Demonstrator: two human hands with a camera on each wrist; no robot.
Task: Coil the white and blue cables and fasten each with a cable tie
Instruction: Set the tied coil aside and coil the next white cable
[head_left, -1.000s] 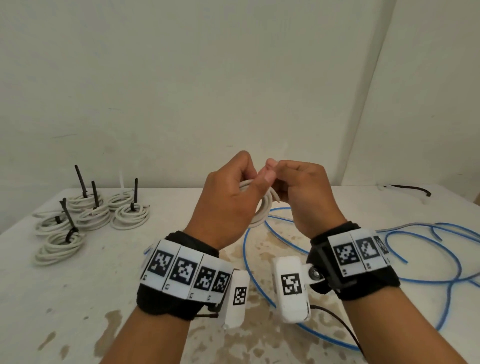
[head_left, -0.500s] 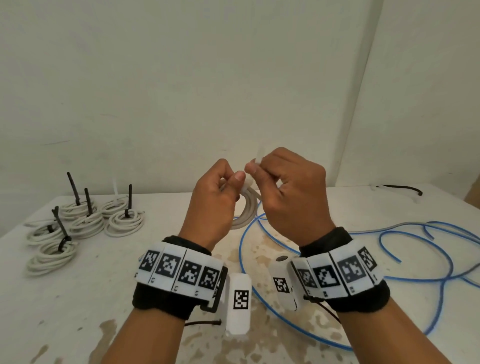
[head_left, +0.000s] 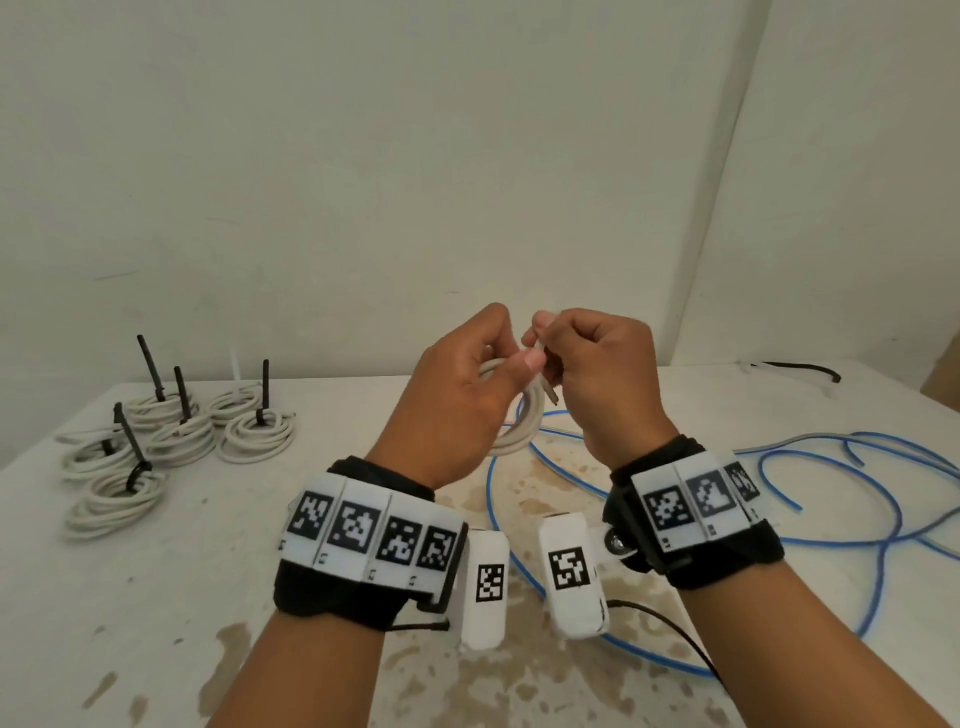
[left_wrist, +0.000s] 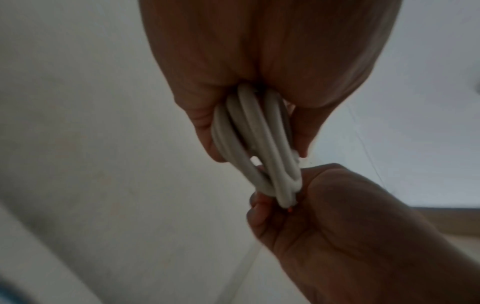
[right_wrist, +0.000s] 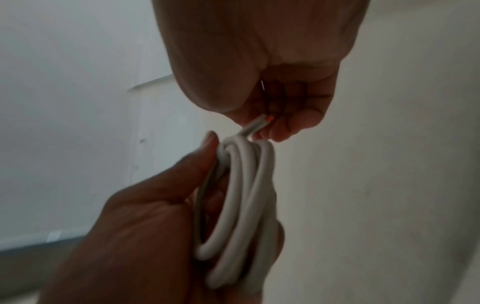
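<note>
My left hand (head_left: 519, 358) grips a white cable coil (head_left: 511, 421) of several loops, held upright in the air above the table. In the left wrist view the loops (left_wrist: 259, 144) run out between its thumb and fingers. My right hand (head_left: 550, 338) sits close against the coil's top and pinches the cable's free end (right_wrist: 255, 125), which shows a copper-coloured tip. The blue cable (head_left: 883, 499) lies loose on the table, sprawling from under my hands to the right. Whether the right hand also holds a tie I cannot tell.
Several white coils (head_left: 156, 447), most fastened with black ties, lie at the table's (head_left: 208, 571) back left. A black tie (head_left: 800, 368) lies at the back right corner. A white wall stands right behind the table.
My right hand has rolled back from over the coil, so the cable end now points downward between the hands. The left hand keeps its grip on the coil.
</note>
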